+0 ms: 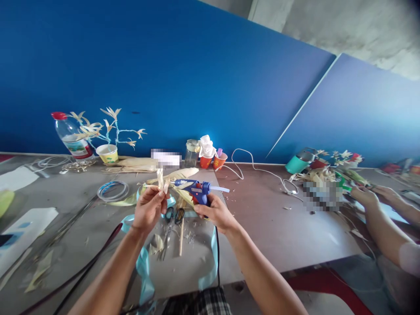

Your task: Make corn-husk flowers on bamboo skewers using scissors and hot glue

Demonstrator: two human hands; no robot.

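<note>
My left hand (150, 208) pinches a pale strip of dried corn husk (160, 178) upright between thumb and fingers. A blue hot glue gun (201, 190) is gripped in my right hand (215, 212), its nozzle pointing left, close to the husk; I cannot tell whether they touch. From its back end sticks a translucent glue stick (220, 189). Below the hands lie black-handled scissors (169, 215), a thin wooden stick (181, 239) and husk scraps (157, 244). Light blue ribbon (143, 269) trails over the table's front edge.
A potted husk-flower branch (107, 153) and a red-capped bottle (74, 142) stand at the back left. Behind my hands are a glass jar (192, 153) and red paper cups (206, 162). A white cable (259, 169) crosses the table (262, 218). Another person's hands (365, 199) work at right.
</note>
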